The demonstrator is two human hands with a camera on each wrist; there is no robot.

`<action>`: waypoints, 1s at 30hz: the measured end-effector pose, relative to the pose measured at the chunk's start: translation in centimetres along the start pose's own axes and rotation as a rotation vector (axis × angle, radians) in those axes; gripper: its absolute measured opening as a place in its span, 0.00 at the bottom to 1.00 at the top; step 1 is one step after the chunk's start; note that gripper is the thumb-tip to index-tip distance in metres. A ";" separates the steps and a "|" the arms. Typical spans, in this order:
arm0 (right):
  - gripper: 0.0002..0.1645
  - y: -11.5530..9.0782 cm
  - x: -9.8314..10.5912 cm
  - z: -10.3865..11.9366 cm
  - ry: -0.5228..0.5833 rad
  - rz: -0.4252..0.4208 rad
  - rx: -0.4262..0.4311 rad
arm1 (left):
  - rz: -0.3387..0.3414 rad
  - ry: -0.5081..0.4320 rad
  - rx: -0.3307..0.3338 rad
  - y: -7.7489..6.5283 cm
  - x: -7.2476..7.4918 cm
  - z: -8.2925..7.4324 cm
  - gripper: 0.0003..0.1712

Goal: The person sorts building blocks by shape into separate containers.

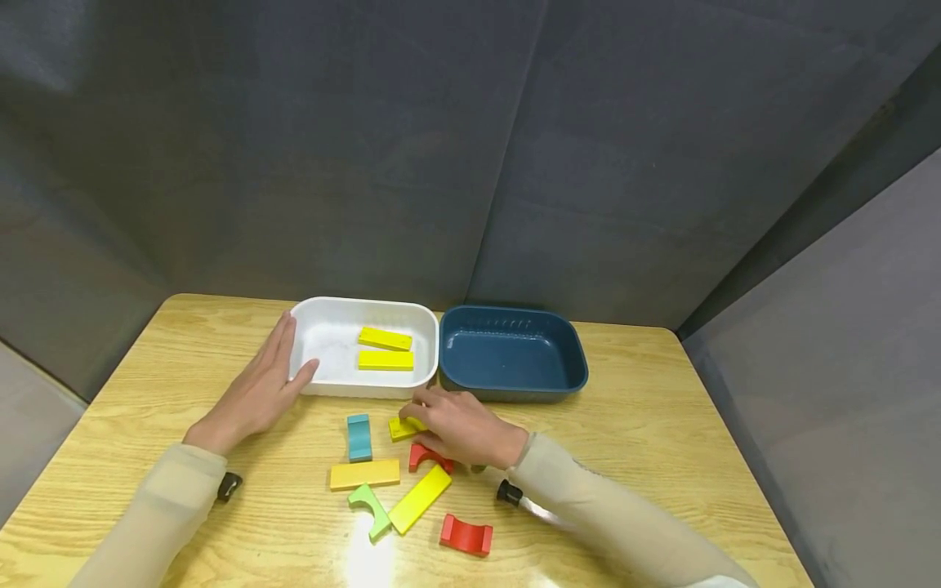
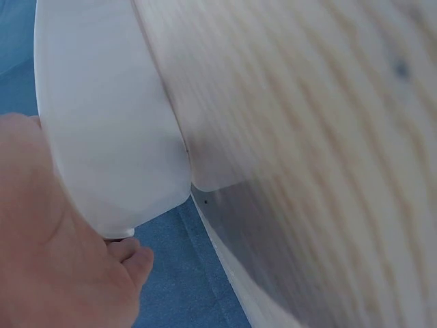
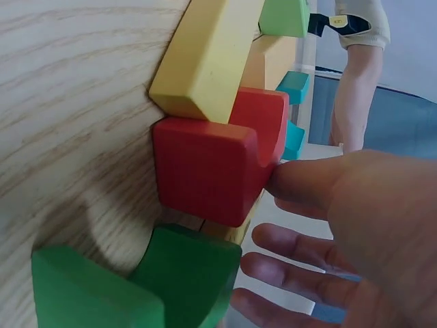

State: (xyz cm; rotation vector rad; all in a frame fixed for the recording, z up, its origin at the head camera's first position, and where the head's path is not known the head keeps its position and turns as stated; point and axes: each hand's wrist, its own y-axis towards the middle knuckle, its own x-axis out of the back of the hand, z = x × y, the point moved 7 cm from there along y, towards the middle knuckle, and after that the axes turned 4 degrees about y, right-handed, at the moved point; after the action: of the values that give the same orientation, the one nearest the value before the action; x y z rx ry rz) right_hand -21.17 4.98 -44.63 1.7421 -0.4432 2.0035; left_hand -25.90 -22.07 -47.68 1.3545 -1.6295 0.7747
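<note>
My left hand [image 1: 259, 394] rests at the left end of a white bin [image 1: 316, 389], its straight fingers along the outer side and the thumb over the near rim. Two yellow blocks [image 1: 385, 360] lie inside that bin. On the table in front of it, my right hand [image 1: 470, 426] pinches a small yellow block [image 1: 401, 429] between thumb and index finger. The other fingers stretch out loosely in the right wrist view. Close by the thumb is a red arch block [image 3: 203, 167], with a dark green arch block [image 3: 184, 266] beside it, mostly hidden under the hand in the head view.
A dark blue bin [image 1: 515, 392] stands right of the white one. Nearer lie a teal arch block [image 1: 359, 439], an orange-yellow block [image 1: 365, 474], a light green arch block [image 1: 373, 514], a long yellow block [image 1: 421, 500] and another red arch block [image 1: 466, 536]. Grey partitions [image 1: 331, 163] surround the table.
</note>
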 end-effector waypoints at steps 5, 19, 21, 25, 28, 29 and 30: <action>0.19 0.1 -0.2 -0.2 0.025 0.020 -0.030 | -0.003 -0.004 0.000 -0.1 0.1 -0.1 0.53; 0.23 0.7 -0.8 -0.2 -0.006 0.072 -0.038 | -0.019 -0.002 -0.001 0.2 0.0 0.0 0.53; 0.24 0.7 -1.0 -0.2 -0.026 0.073 -0.027 | -0.020 -0.003 -0.001 0.2 -0.1 0.0 0.53; 0.25 0.6 -1.1 -0.1 -0.048 0.068 -0.014 | -0.015 -0.008 -0.005 0.2 -0.1 0.0 0.53; 0.26 0.5 -1.2 -0.2 -0.044 0.069 -0.013 | -0.010 -0.010 -0.003 0.1 -0.1 0.1 0.53; 0.26 0.5 -1.3 -0.2 -0.042 0.071 -0.012 | -0.008 -0.011 -0.003 0.1 0.0 0.1 0.53; 0.26 0.5 -1.3 -0.2 -0.042 0.072 -0.011 | -0.007 -0.011 -0.001 0.1 0.0 0.1 0.53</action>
State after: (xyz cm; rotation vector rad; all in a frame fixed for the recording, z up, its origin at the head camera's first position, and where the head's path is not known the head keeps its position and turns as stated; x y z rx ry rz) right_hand -21.49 4.49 -45.93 1.7879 -0.5369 2.0128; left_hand -26.02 -22.12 -47.75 1.3654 -1.6333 0.7637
